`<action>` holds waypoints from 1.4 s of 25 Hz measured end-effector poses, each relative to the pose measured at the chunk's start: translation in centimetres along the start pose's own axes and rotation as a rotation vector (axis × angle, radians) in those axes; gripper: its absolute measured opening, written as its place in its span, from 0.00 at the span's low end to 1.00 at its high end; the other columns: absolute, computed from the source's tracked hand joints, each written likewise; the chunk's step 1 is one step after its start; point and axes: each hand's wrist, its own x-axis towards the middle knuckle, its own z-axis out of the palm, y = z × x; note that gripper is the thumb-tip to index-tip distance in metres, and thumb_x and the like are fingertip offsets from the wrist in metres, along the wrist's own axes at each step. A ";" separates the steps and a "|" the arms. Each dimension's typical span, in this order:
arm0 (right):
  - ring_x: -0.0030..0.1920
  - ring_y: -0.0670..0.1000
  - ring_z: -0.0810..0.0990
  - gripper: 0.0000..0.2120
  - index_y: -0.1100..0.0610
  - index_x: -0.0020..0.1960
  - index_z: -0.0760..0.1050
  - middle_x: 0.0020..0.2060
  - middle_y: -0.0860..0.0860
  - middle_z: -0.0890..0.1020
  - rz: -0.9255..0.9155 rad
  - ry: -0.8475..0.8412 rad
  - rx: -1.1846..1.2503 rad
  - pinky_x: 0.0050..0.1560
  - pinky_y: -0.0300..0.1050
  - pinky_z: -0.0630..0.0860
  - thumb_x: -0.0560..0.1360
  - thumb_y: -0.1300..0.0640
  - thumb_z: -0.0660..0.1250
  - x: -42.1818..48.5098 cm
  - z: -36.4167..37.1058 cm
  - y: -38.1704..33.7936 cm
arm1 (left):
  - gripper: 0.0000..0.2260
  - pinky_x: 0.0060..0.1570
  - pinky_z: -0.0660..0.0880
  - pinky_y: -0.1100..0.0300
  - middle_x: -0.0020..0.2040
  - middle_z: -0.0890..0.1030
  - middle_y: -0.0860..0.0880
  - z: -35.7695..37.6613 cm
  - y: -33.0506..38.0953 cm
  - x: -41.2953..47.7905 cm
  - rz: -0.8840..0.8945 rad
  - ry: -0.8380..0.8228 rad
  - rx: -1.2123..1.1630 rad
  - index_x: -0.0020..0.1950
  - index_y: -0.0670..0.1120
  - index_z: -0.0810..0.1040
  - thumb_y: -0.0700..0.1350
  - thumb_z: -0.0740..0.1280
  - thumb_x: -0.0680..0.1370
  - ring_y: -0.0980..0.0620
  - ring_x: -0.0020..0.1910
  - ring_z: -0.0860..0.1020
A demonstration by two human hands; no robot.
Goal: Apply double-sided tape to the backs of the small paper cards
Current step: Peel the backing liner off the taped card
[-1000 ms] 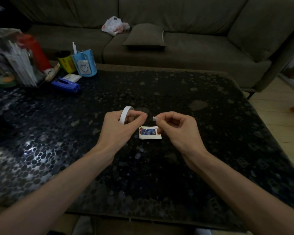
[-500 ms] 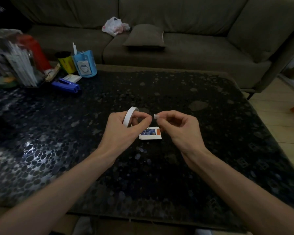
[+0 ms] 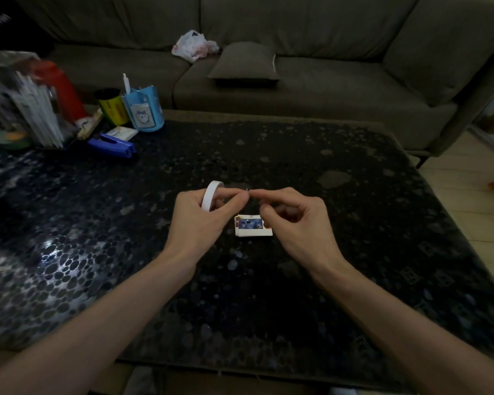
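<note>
Both grips above table (image 3: 354, 223) centre: left hand (image 3: 194, 220) holds tape roll (image 3: 210, 195), right hand (image 3: 294, 223) pinches tape end (image 3: 247, 190)

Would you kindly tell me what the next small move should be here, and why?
Probably draw the right hand away from the left hand to pull out a short strip: the left grips the tape roll, the right pinches the tape end beside it, and the cards lie below on the table.

Your left grip (image 3: 200, 220) holds a white tape ring (image 3: 210, 195); your right grip (image 3: 294, 220) pinches its free end (image 3: 246, 190). Small printed paper cards (image 3: 251, 228) lie between them on the dark pebbled bench (image 3: 354, 223).
</note>
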 end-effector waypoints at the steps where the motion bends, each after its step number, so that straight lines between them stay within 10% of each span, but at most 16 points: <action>1: 0.48 0.43 0.85 0.15 0.49 0.59 0.86 0.51 0.45 0.85 -0.006 -0.003 -0.008 0.50 0.35 0.80 0.80 0.65 0.70 0.0 0.0 0.1 | 0.02 0.41 0.76 0.66 0.38 0.86 0.49 -0.1 0.0 0.0 -0.003 -0.002 -0.003 0.46 0.57 0.89 0.50 0.77 0.76 0.56 0.39 0.82; 35: 0.46 0.43 0.83 0.18 0.39 0.63 0.82 0.53 0.42 0.80 -0.026 -0.061 -0.104 0.45 0.33 0.78 0.80 0.59 0.70 -0.1 0.1 1.2 | 0.04 0.26 0.68 0.71 0.24 0.75 0.59 -0.3 0.5 0.1 -0.176 -0.045 -0.036 0.46 0.50 0.89 0.48 0.75 0.77 0.63 0.23 0.72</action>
